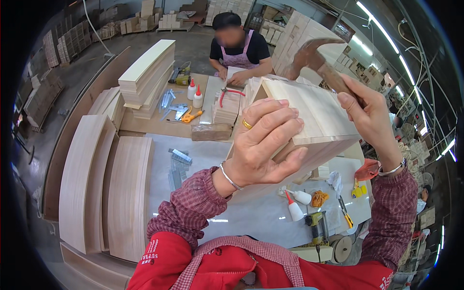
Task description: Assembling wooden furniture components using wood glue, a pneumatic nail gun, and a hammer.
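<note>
A pale wooden box (316, 108) is raised and tilted above the worktable. My left hand (266, 142) grips its near edge, fingers over the rim and thumb along the side; a ring and a bracelet show on it. The right hand (369, 111) is wrapped round the handle of a claw hammer (311, 57). The hammer's head is just above and beyond the box's upper face, and I cannot tell whether it touches. My left hand hides part of the box's opening.
Stacked wooden boards (128, 193) stand at left. Glue bottles (294, 208), a nail gun (316, 227) and a yellow cutter (347, 215) lie at the near right. Red-handled pliers (229, 94) rest on wood pieces. A co-worker (239, 48) works across the table.
</note>
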{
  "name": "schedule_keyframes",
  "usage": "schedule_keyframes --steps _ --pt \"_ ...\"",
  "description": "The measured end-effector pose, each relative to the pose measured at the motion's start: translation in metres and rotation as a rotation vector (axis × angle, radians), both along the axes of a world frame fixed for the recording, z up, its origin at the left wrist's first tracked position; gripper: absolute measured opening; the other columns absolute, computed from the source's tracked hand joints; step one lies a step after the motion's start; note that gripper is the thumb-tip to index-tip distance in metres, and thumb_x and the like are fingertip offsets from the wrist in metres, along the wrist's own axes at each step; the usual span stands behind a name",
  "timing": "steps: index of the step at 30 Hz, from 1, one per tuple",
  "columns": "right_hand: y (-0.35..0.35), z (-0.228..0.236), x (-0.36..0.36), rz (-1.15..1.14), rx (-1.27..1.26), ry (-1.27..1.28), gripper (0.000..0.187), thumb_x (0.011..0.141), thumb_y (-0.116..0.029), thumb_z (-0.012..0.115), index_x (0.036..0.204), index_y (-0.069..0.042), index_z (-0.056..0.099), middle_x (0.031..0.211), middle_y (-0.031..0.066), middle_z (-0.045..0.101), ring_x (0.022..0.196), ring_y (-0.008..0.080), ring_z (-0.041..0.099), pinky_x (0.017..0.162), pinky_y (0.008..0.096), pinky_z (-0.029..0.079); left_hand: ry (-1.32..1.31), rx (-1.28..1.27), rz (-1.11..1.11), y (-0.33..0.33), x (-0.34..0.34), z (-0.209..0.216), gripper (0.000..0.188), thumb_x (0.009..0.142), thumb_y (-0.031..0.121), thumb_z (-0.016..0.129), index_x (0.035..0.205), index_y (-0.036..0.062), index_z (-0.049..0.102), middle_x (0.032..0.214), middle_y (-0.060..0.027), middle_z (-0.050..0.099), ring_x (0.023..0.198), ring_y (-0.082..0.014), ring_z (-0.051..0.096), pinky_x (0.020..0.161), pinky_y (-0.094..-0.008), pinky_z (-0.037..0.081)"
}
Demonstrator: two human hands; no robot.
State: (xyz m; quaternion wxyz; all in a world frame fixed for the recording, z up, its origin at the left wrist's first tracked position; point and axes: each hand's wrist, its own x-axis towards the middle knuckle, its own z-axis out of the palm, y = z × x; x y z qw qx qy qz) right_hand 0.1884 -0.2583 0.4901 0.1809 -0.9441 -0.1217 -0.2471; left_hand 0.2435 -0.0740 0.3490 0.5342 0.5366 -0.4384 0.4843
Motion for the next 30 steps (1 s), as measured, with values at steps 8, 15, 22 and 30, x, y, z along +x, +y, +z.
schedule_keyframes --steps 8,15,22,30 --pt "0.008 -0.003 0.005 0.089 -0.058 -0.119 0.033 0.084 -0.007 0.064 0.115 0.005 0.063 0.088 0.0091 0.069 0.057 0.0113 0.047 0.052 0.0218 0.037 0.003 -0.008 -0.005 0.001 -0.001 -0.001 0.039 0.067 0.019 0.068 0.103 0.0043 0.065 0.108 -0.0108 0.064 0.106 -0.0293 0.056 0.098 -0.0428 0.042" --pt "0.004 -0.010 0.003 0.119 -0.113 -0.138 0.033 0.084 -0.006 0.064 0.116 0.003 0.063 0.084 0.0072 0.068 0.055 0.0095 0.045 0.049 0.0211 0.034 -0.006 -0.012 0.003 0.000 0.000 0.000 0.039 0.067 0.020 0.068 0.103 0.0041 0.065 0.108 -0.0113 0.064 0.106 -0.0298 0.056 0.098 -0.0427 0.042" --pt "0.000 0.005 -0.045 0.047 0.163 -0.091 0.035 0.086 -0.006 0.062 0.120 0.002 0.061 0.082 0.0049 0.065 0.055 0.0080 0.043 0.050 0.0193 0.032 -0.029 -0.020 0.015 -0.002 0.004 0.001 0.039 0.066 0.019 0.067 0.101 0.0037 0.064 0.107 -0.0117 0.064 0.106 -0.0303 0.057 0.098 -0.0420 0.042" --pt "-0.003 0.002 -0.092 0.040 -0.022 -0.067 0.038 0.086 -0.005 0.060 0.123 0.002 0.059 0.084 0.0068 0.064 0.062 0.0114 0.048 0.056 0.0229 0.038 -0.048 -0.024 0.022 -0.001 0.002 0.003 0.036 0.066 0.017 0.067 0.100 0.0036 0.064 0.107 -0.0110 0.064 0.106 -0.0296 0.057 0.096 -0.0408 0.042"
